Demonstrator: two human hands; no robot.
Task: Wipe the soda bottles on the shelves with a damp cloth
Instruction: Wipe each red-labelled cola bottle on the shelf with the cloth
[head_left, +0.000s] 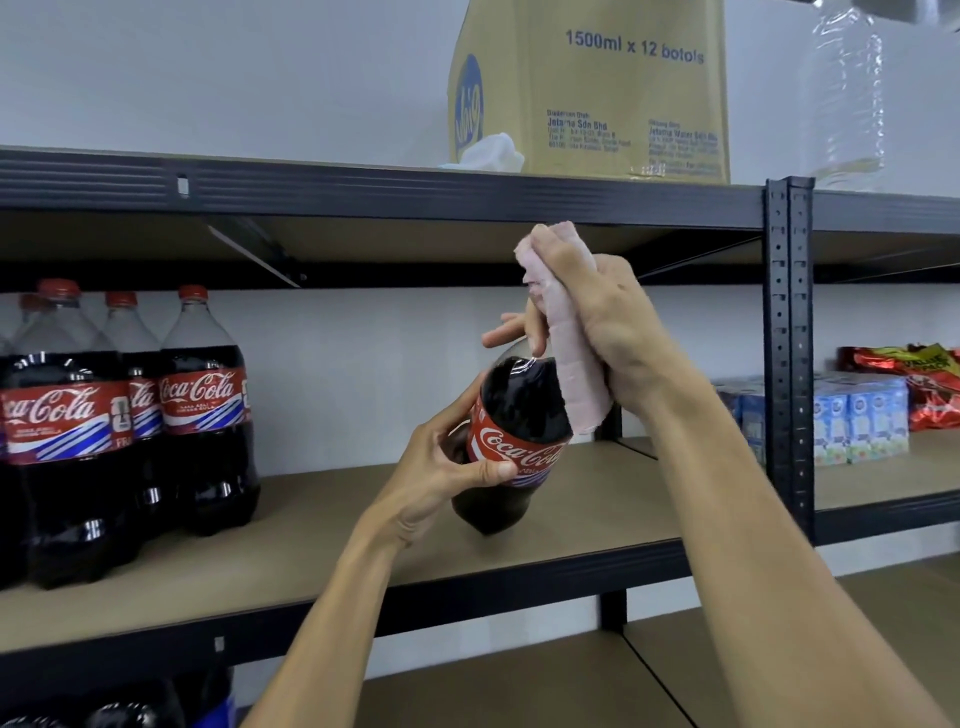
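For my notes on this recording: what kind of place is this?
Probably a shop stockroom or small store: dark metal shelving holds several cola bottles, a carton marked 1500ml x 12, and stacked drink packs.

"Coca-Cola" on red labels of held bottle (514, 441) and shelf bottles (200, 410); cardboard box (592, 88) reads "1500ml x 12 botols" and "Jetama Sdn Bhd".

I wear nothing on either arm: both are bare up to the picture's edge, my left forearm (337, 613) at about 6 o'clock, my right forearm (769, 545) at about 4 o'clock. Both are slim, with tendons ridged at the wrists. My left hand (441, 467) shows a short, plain thumbnail; my right hand (597, 322) shows its knuckled back.
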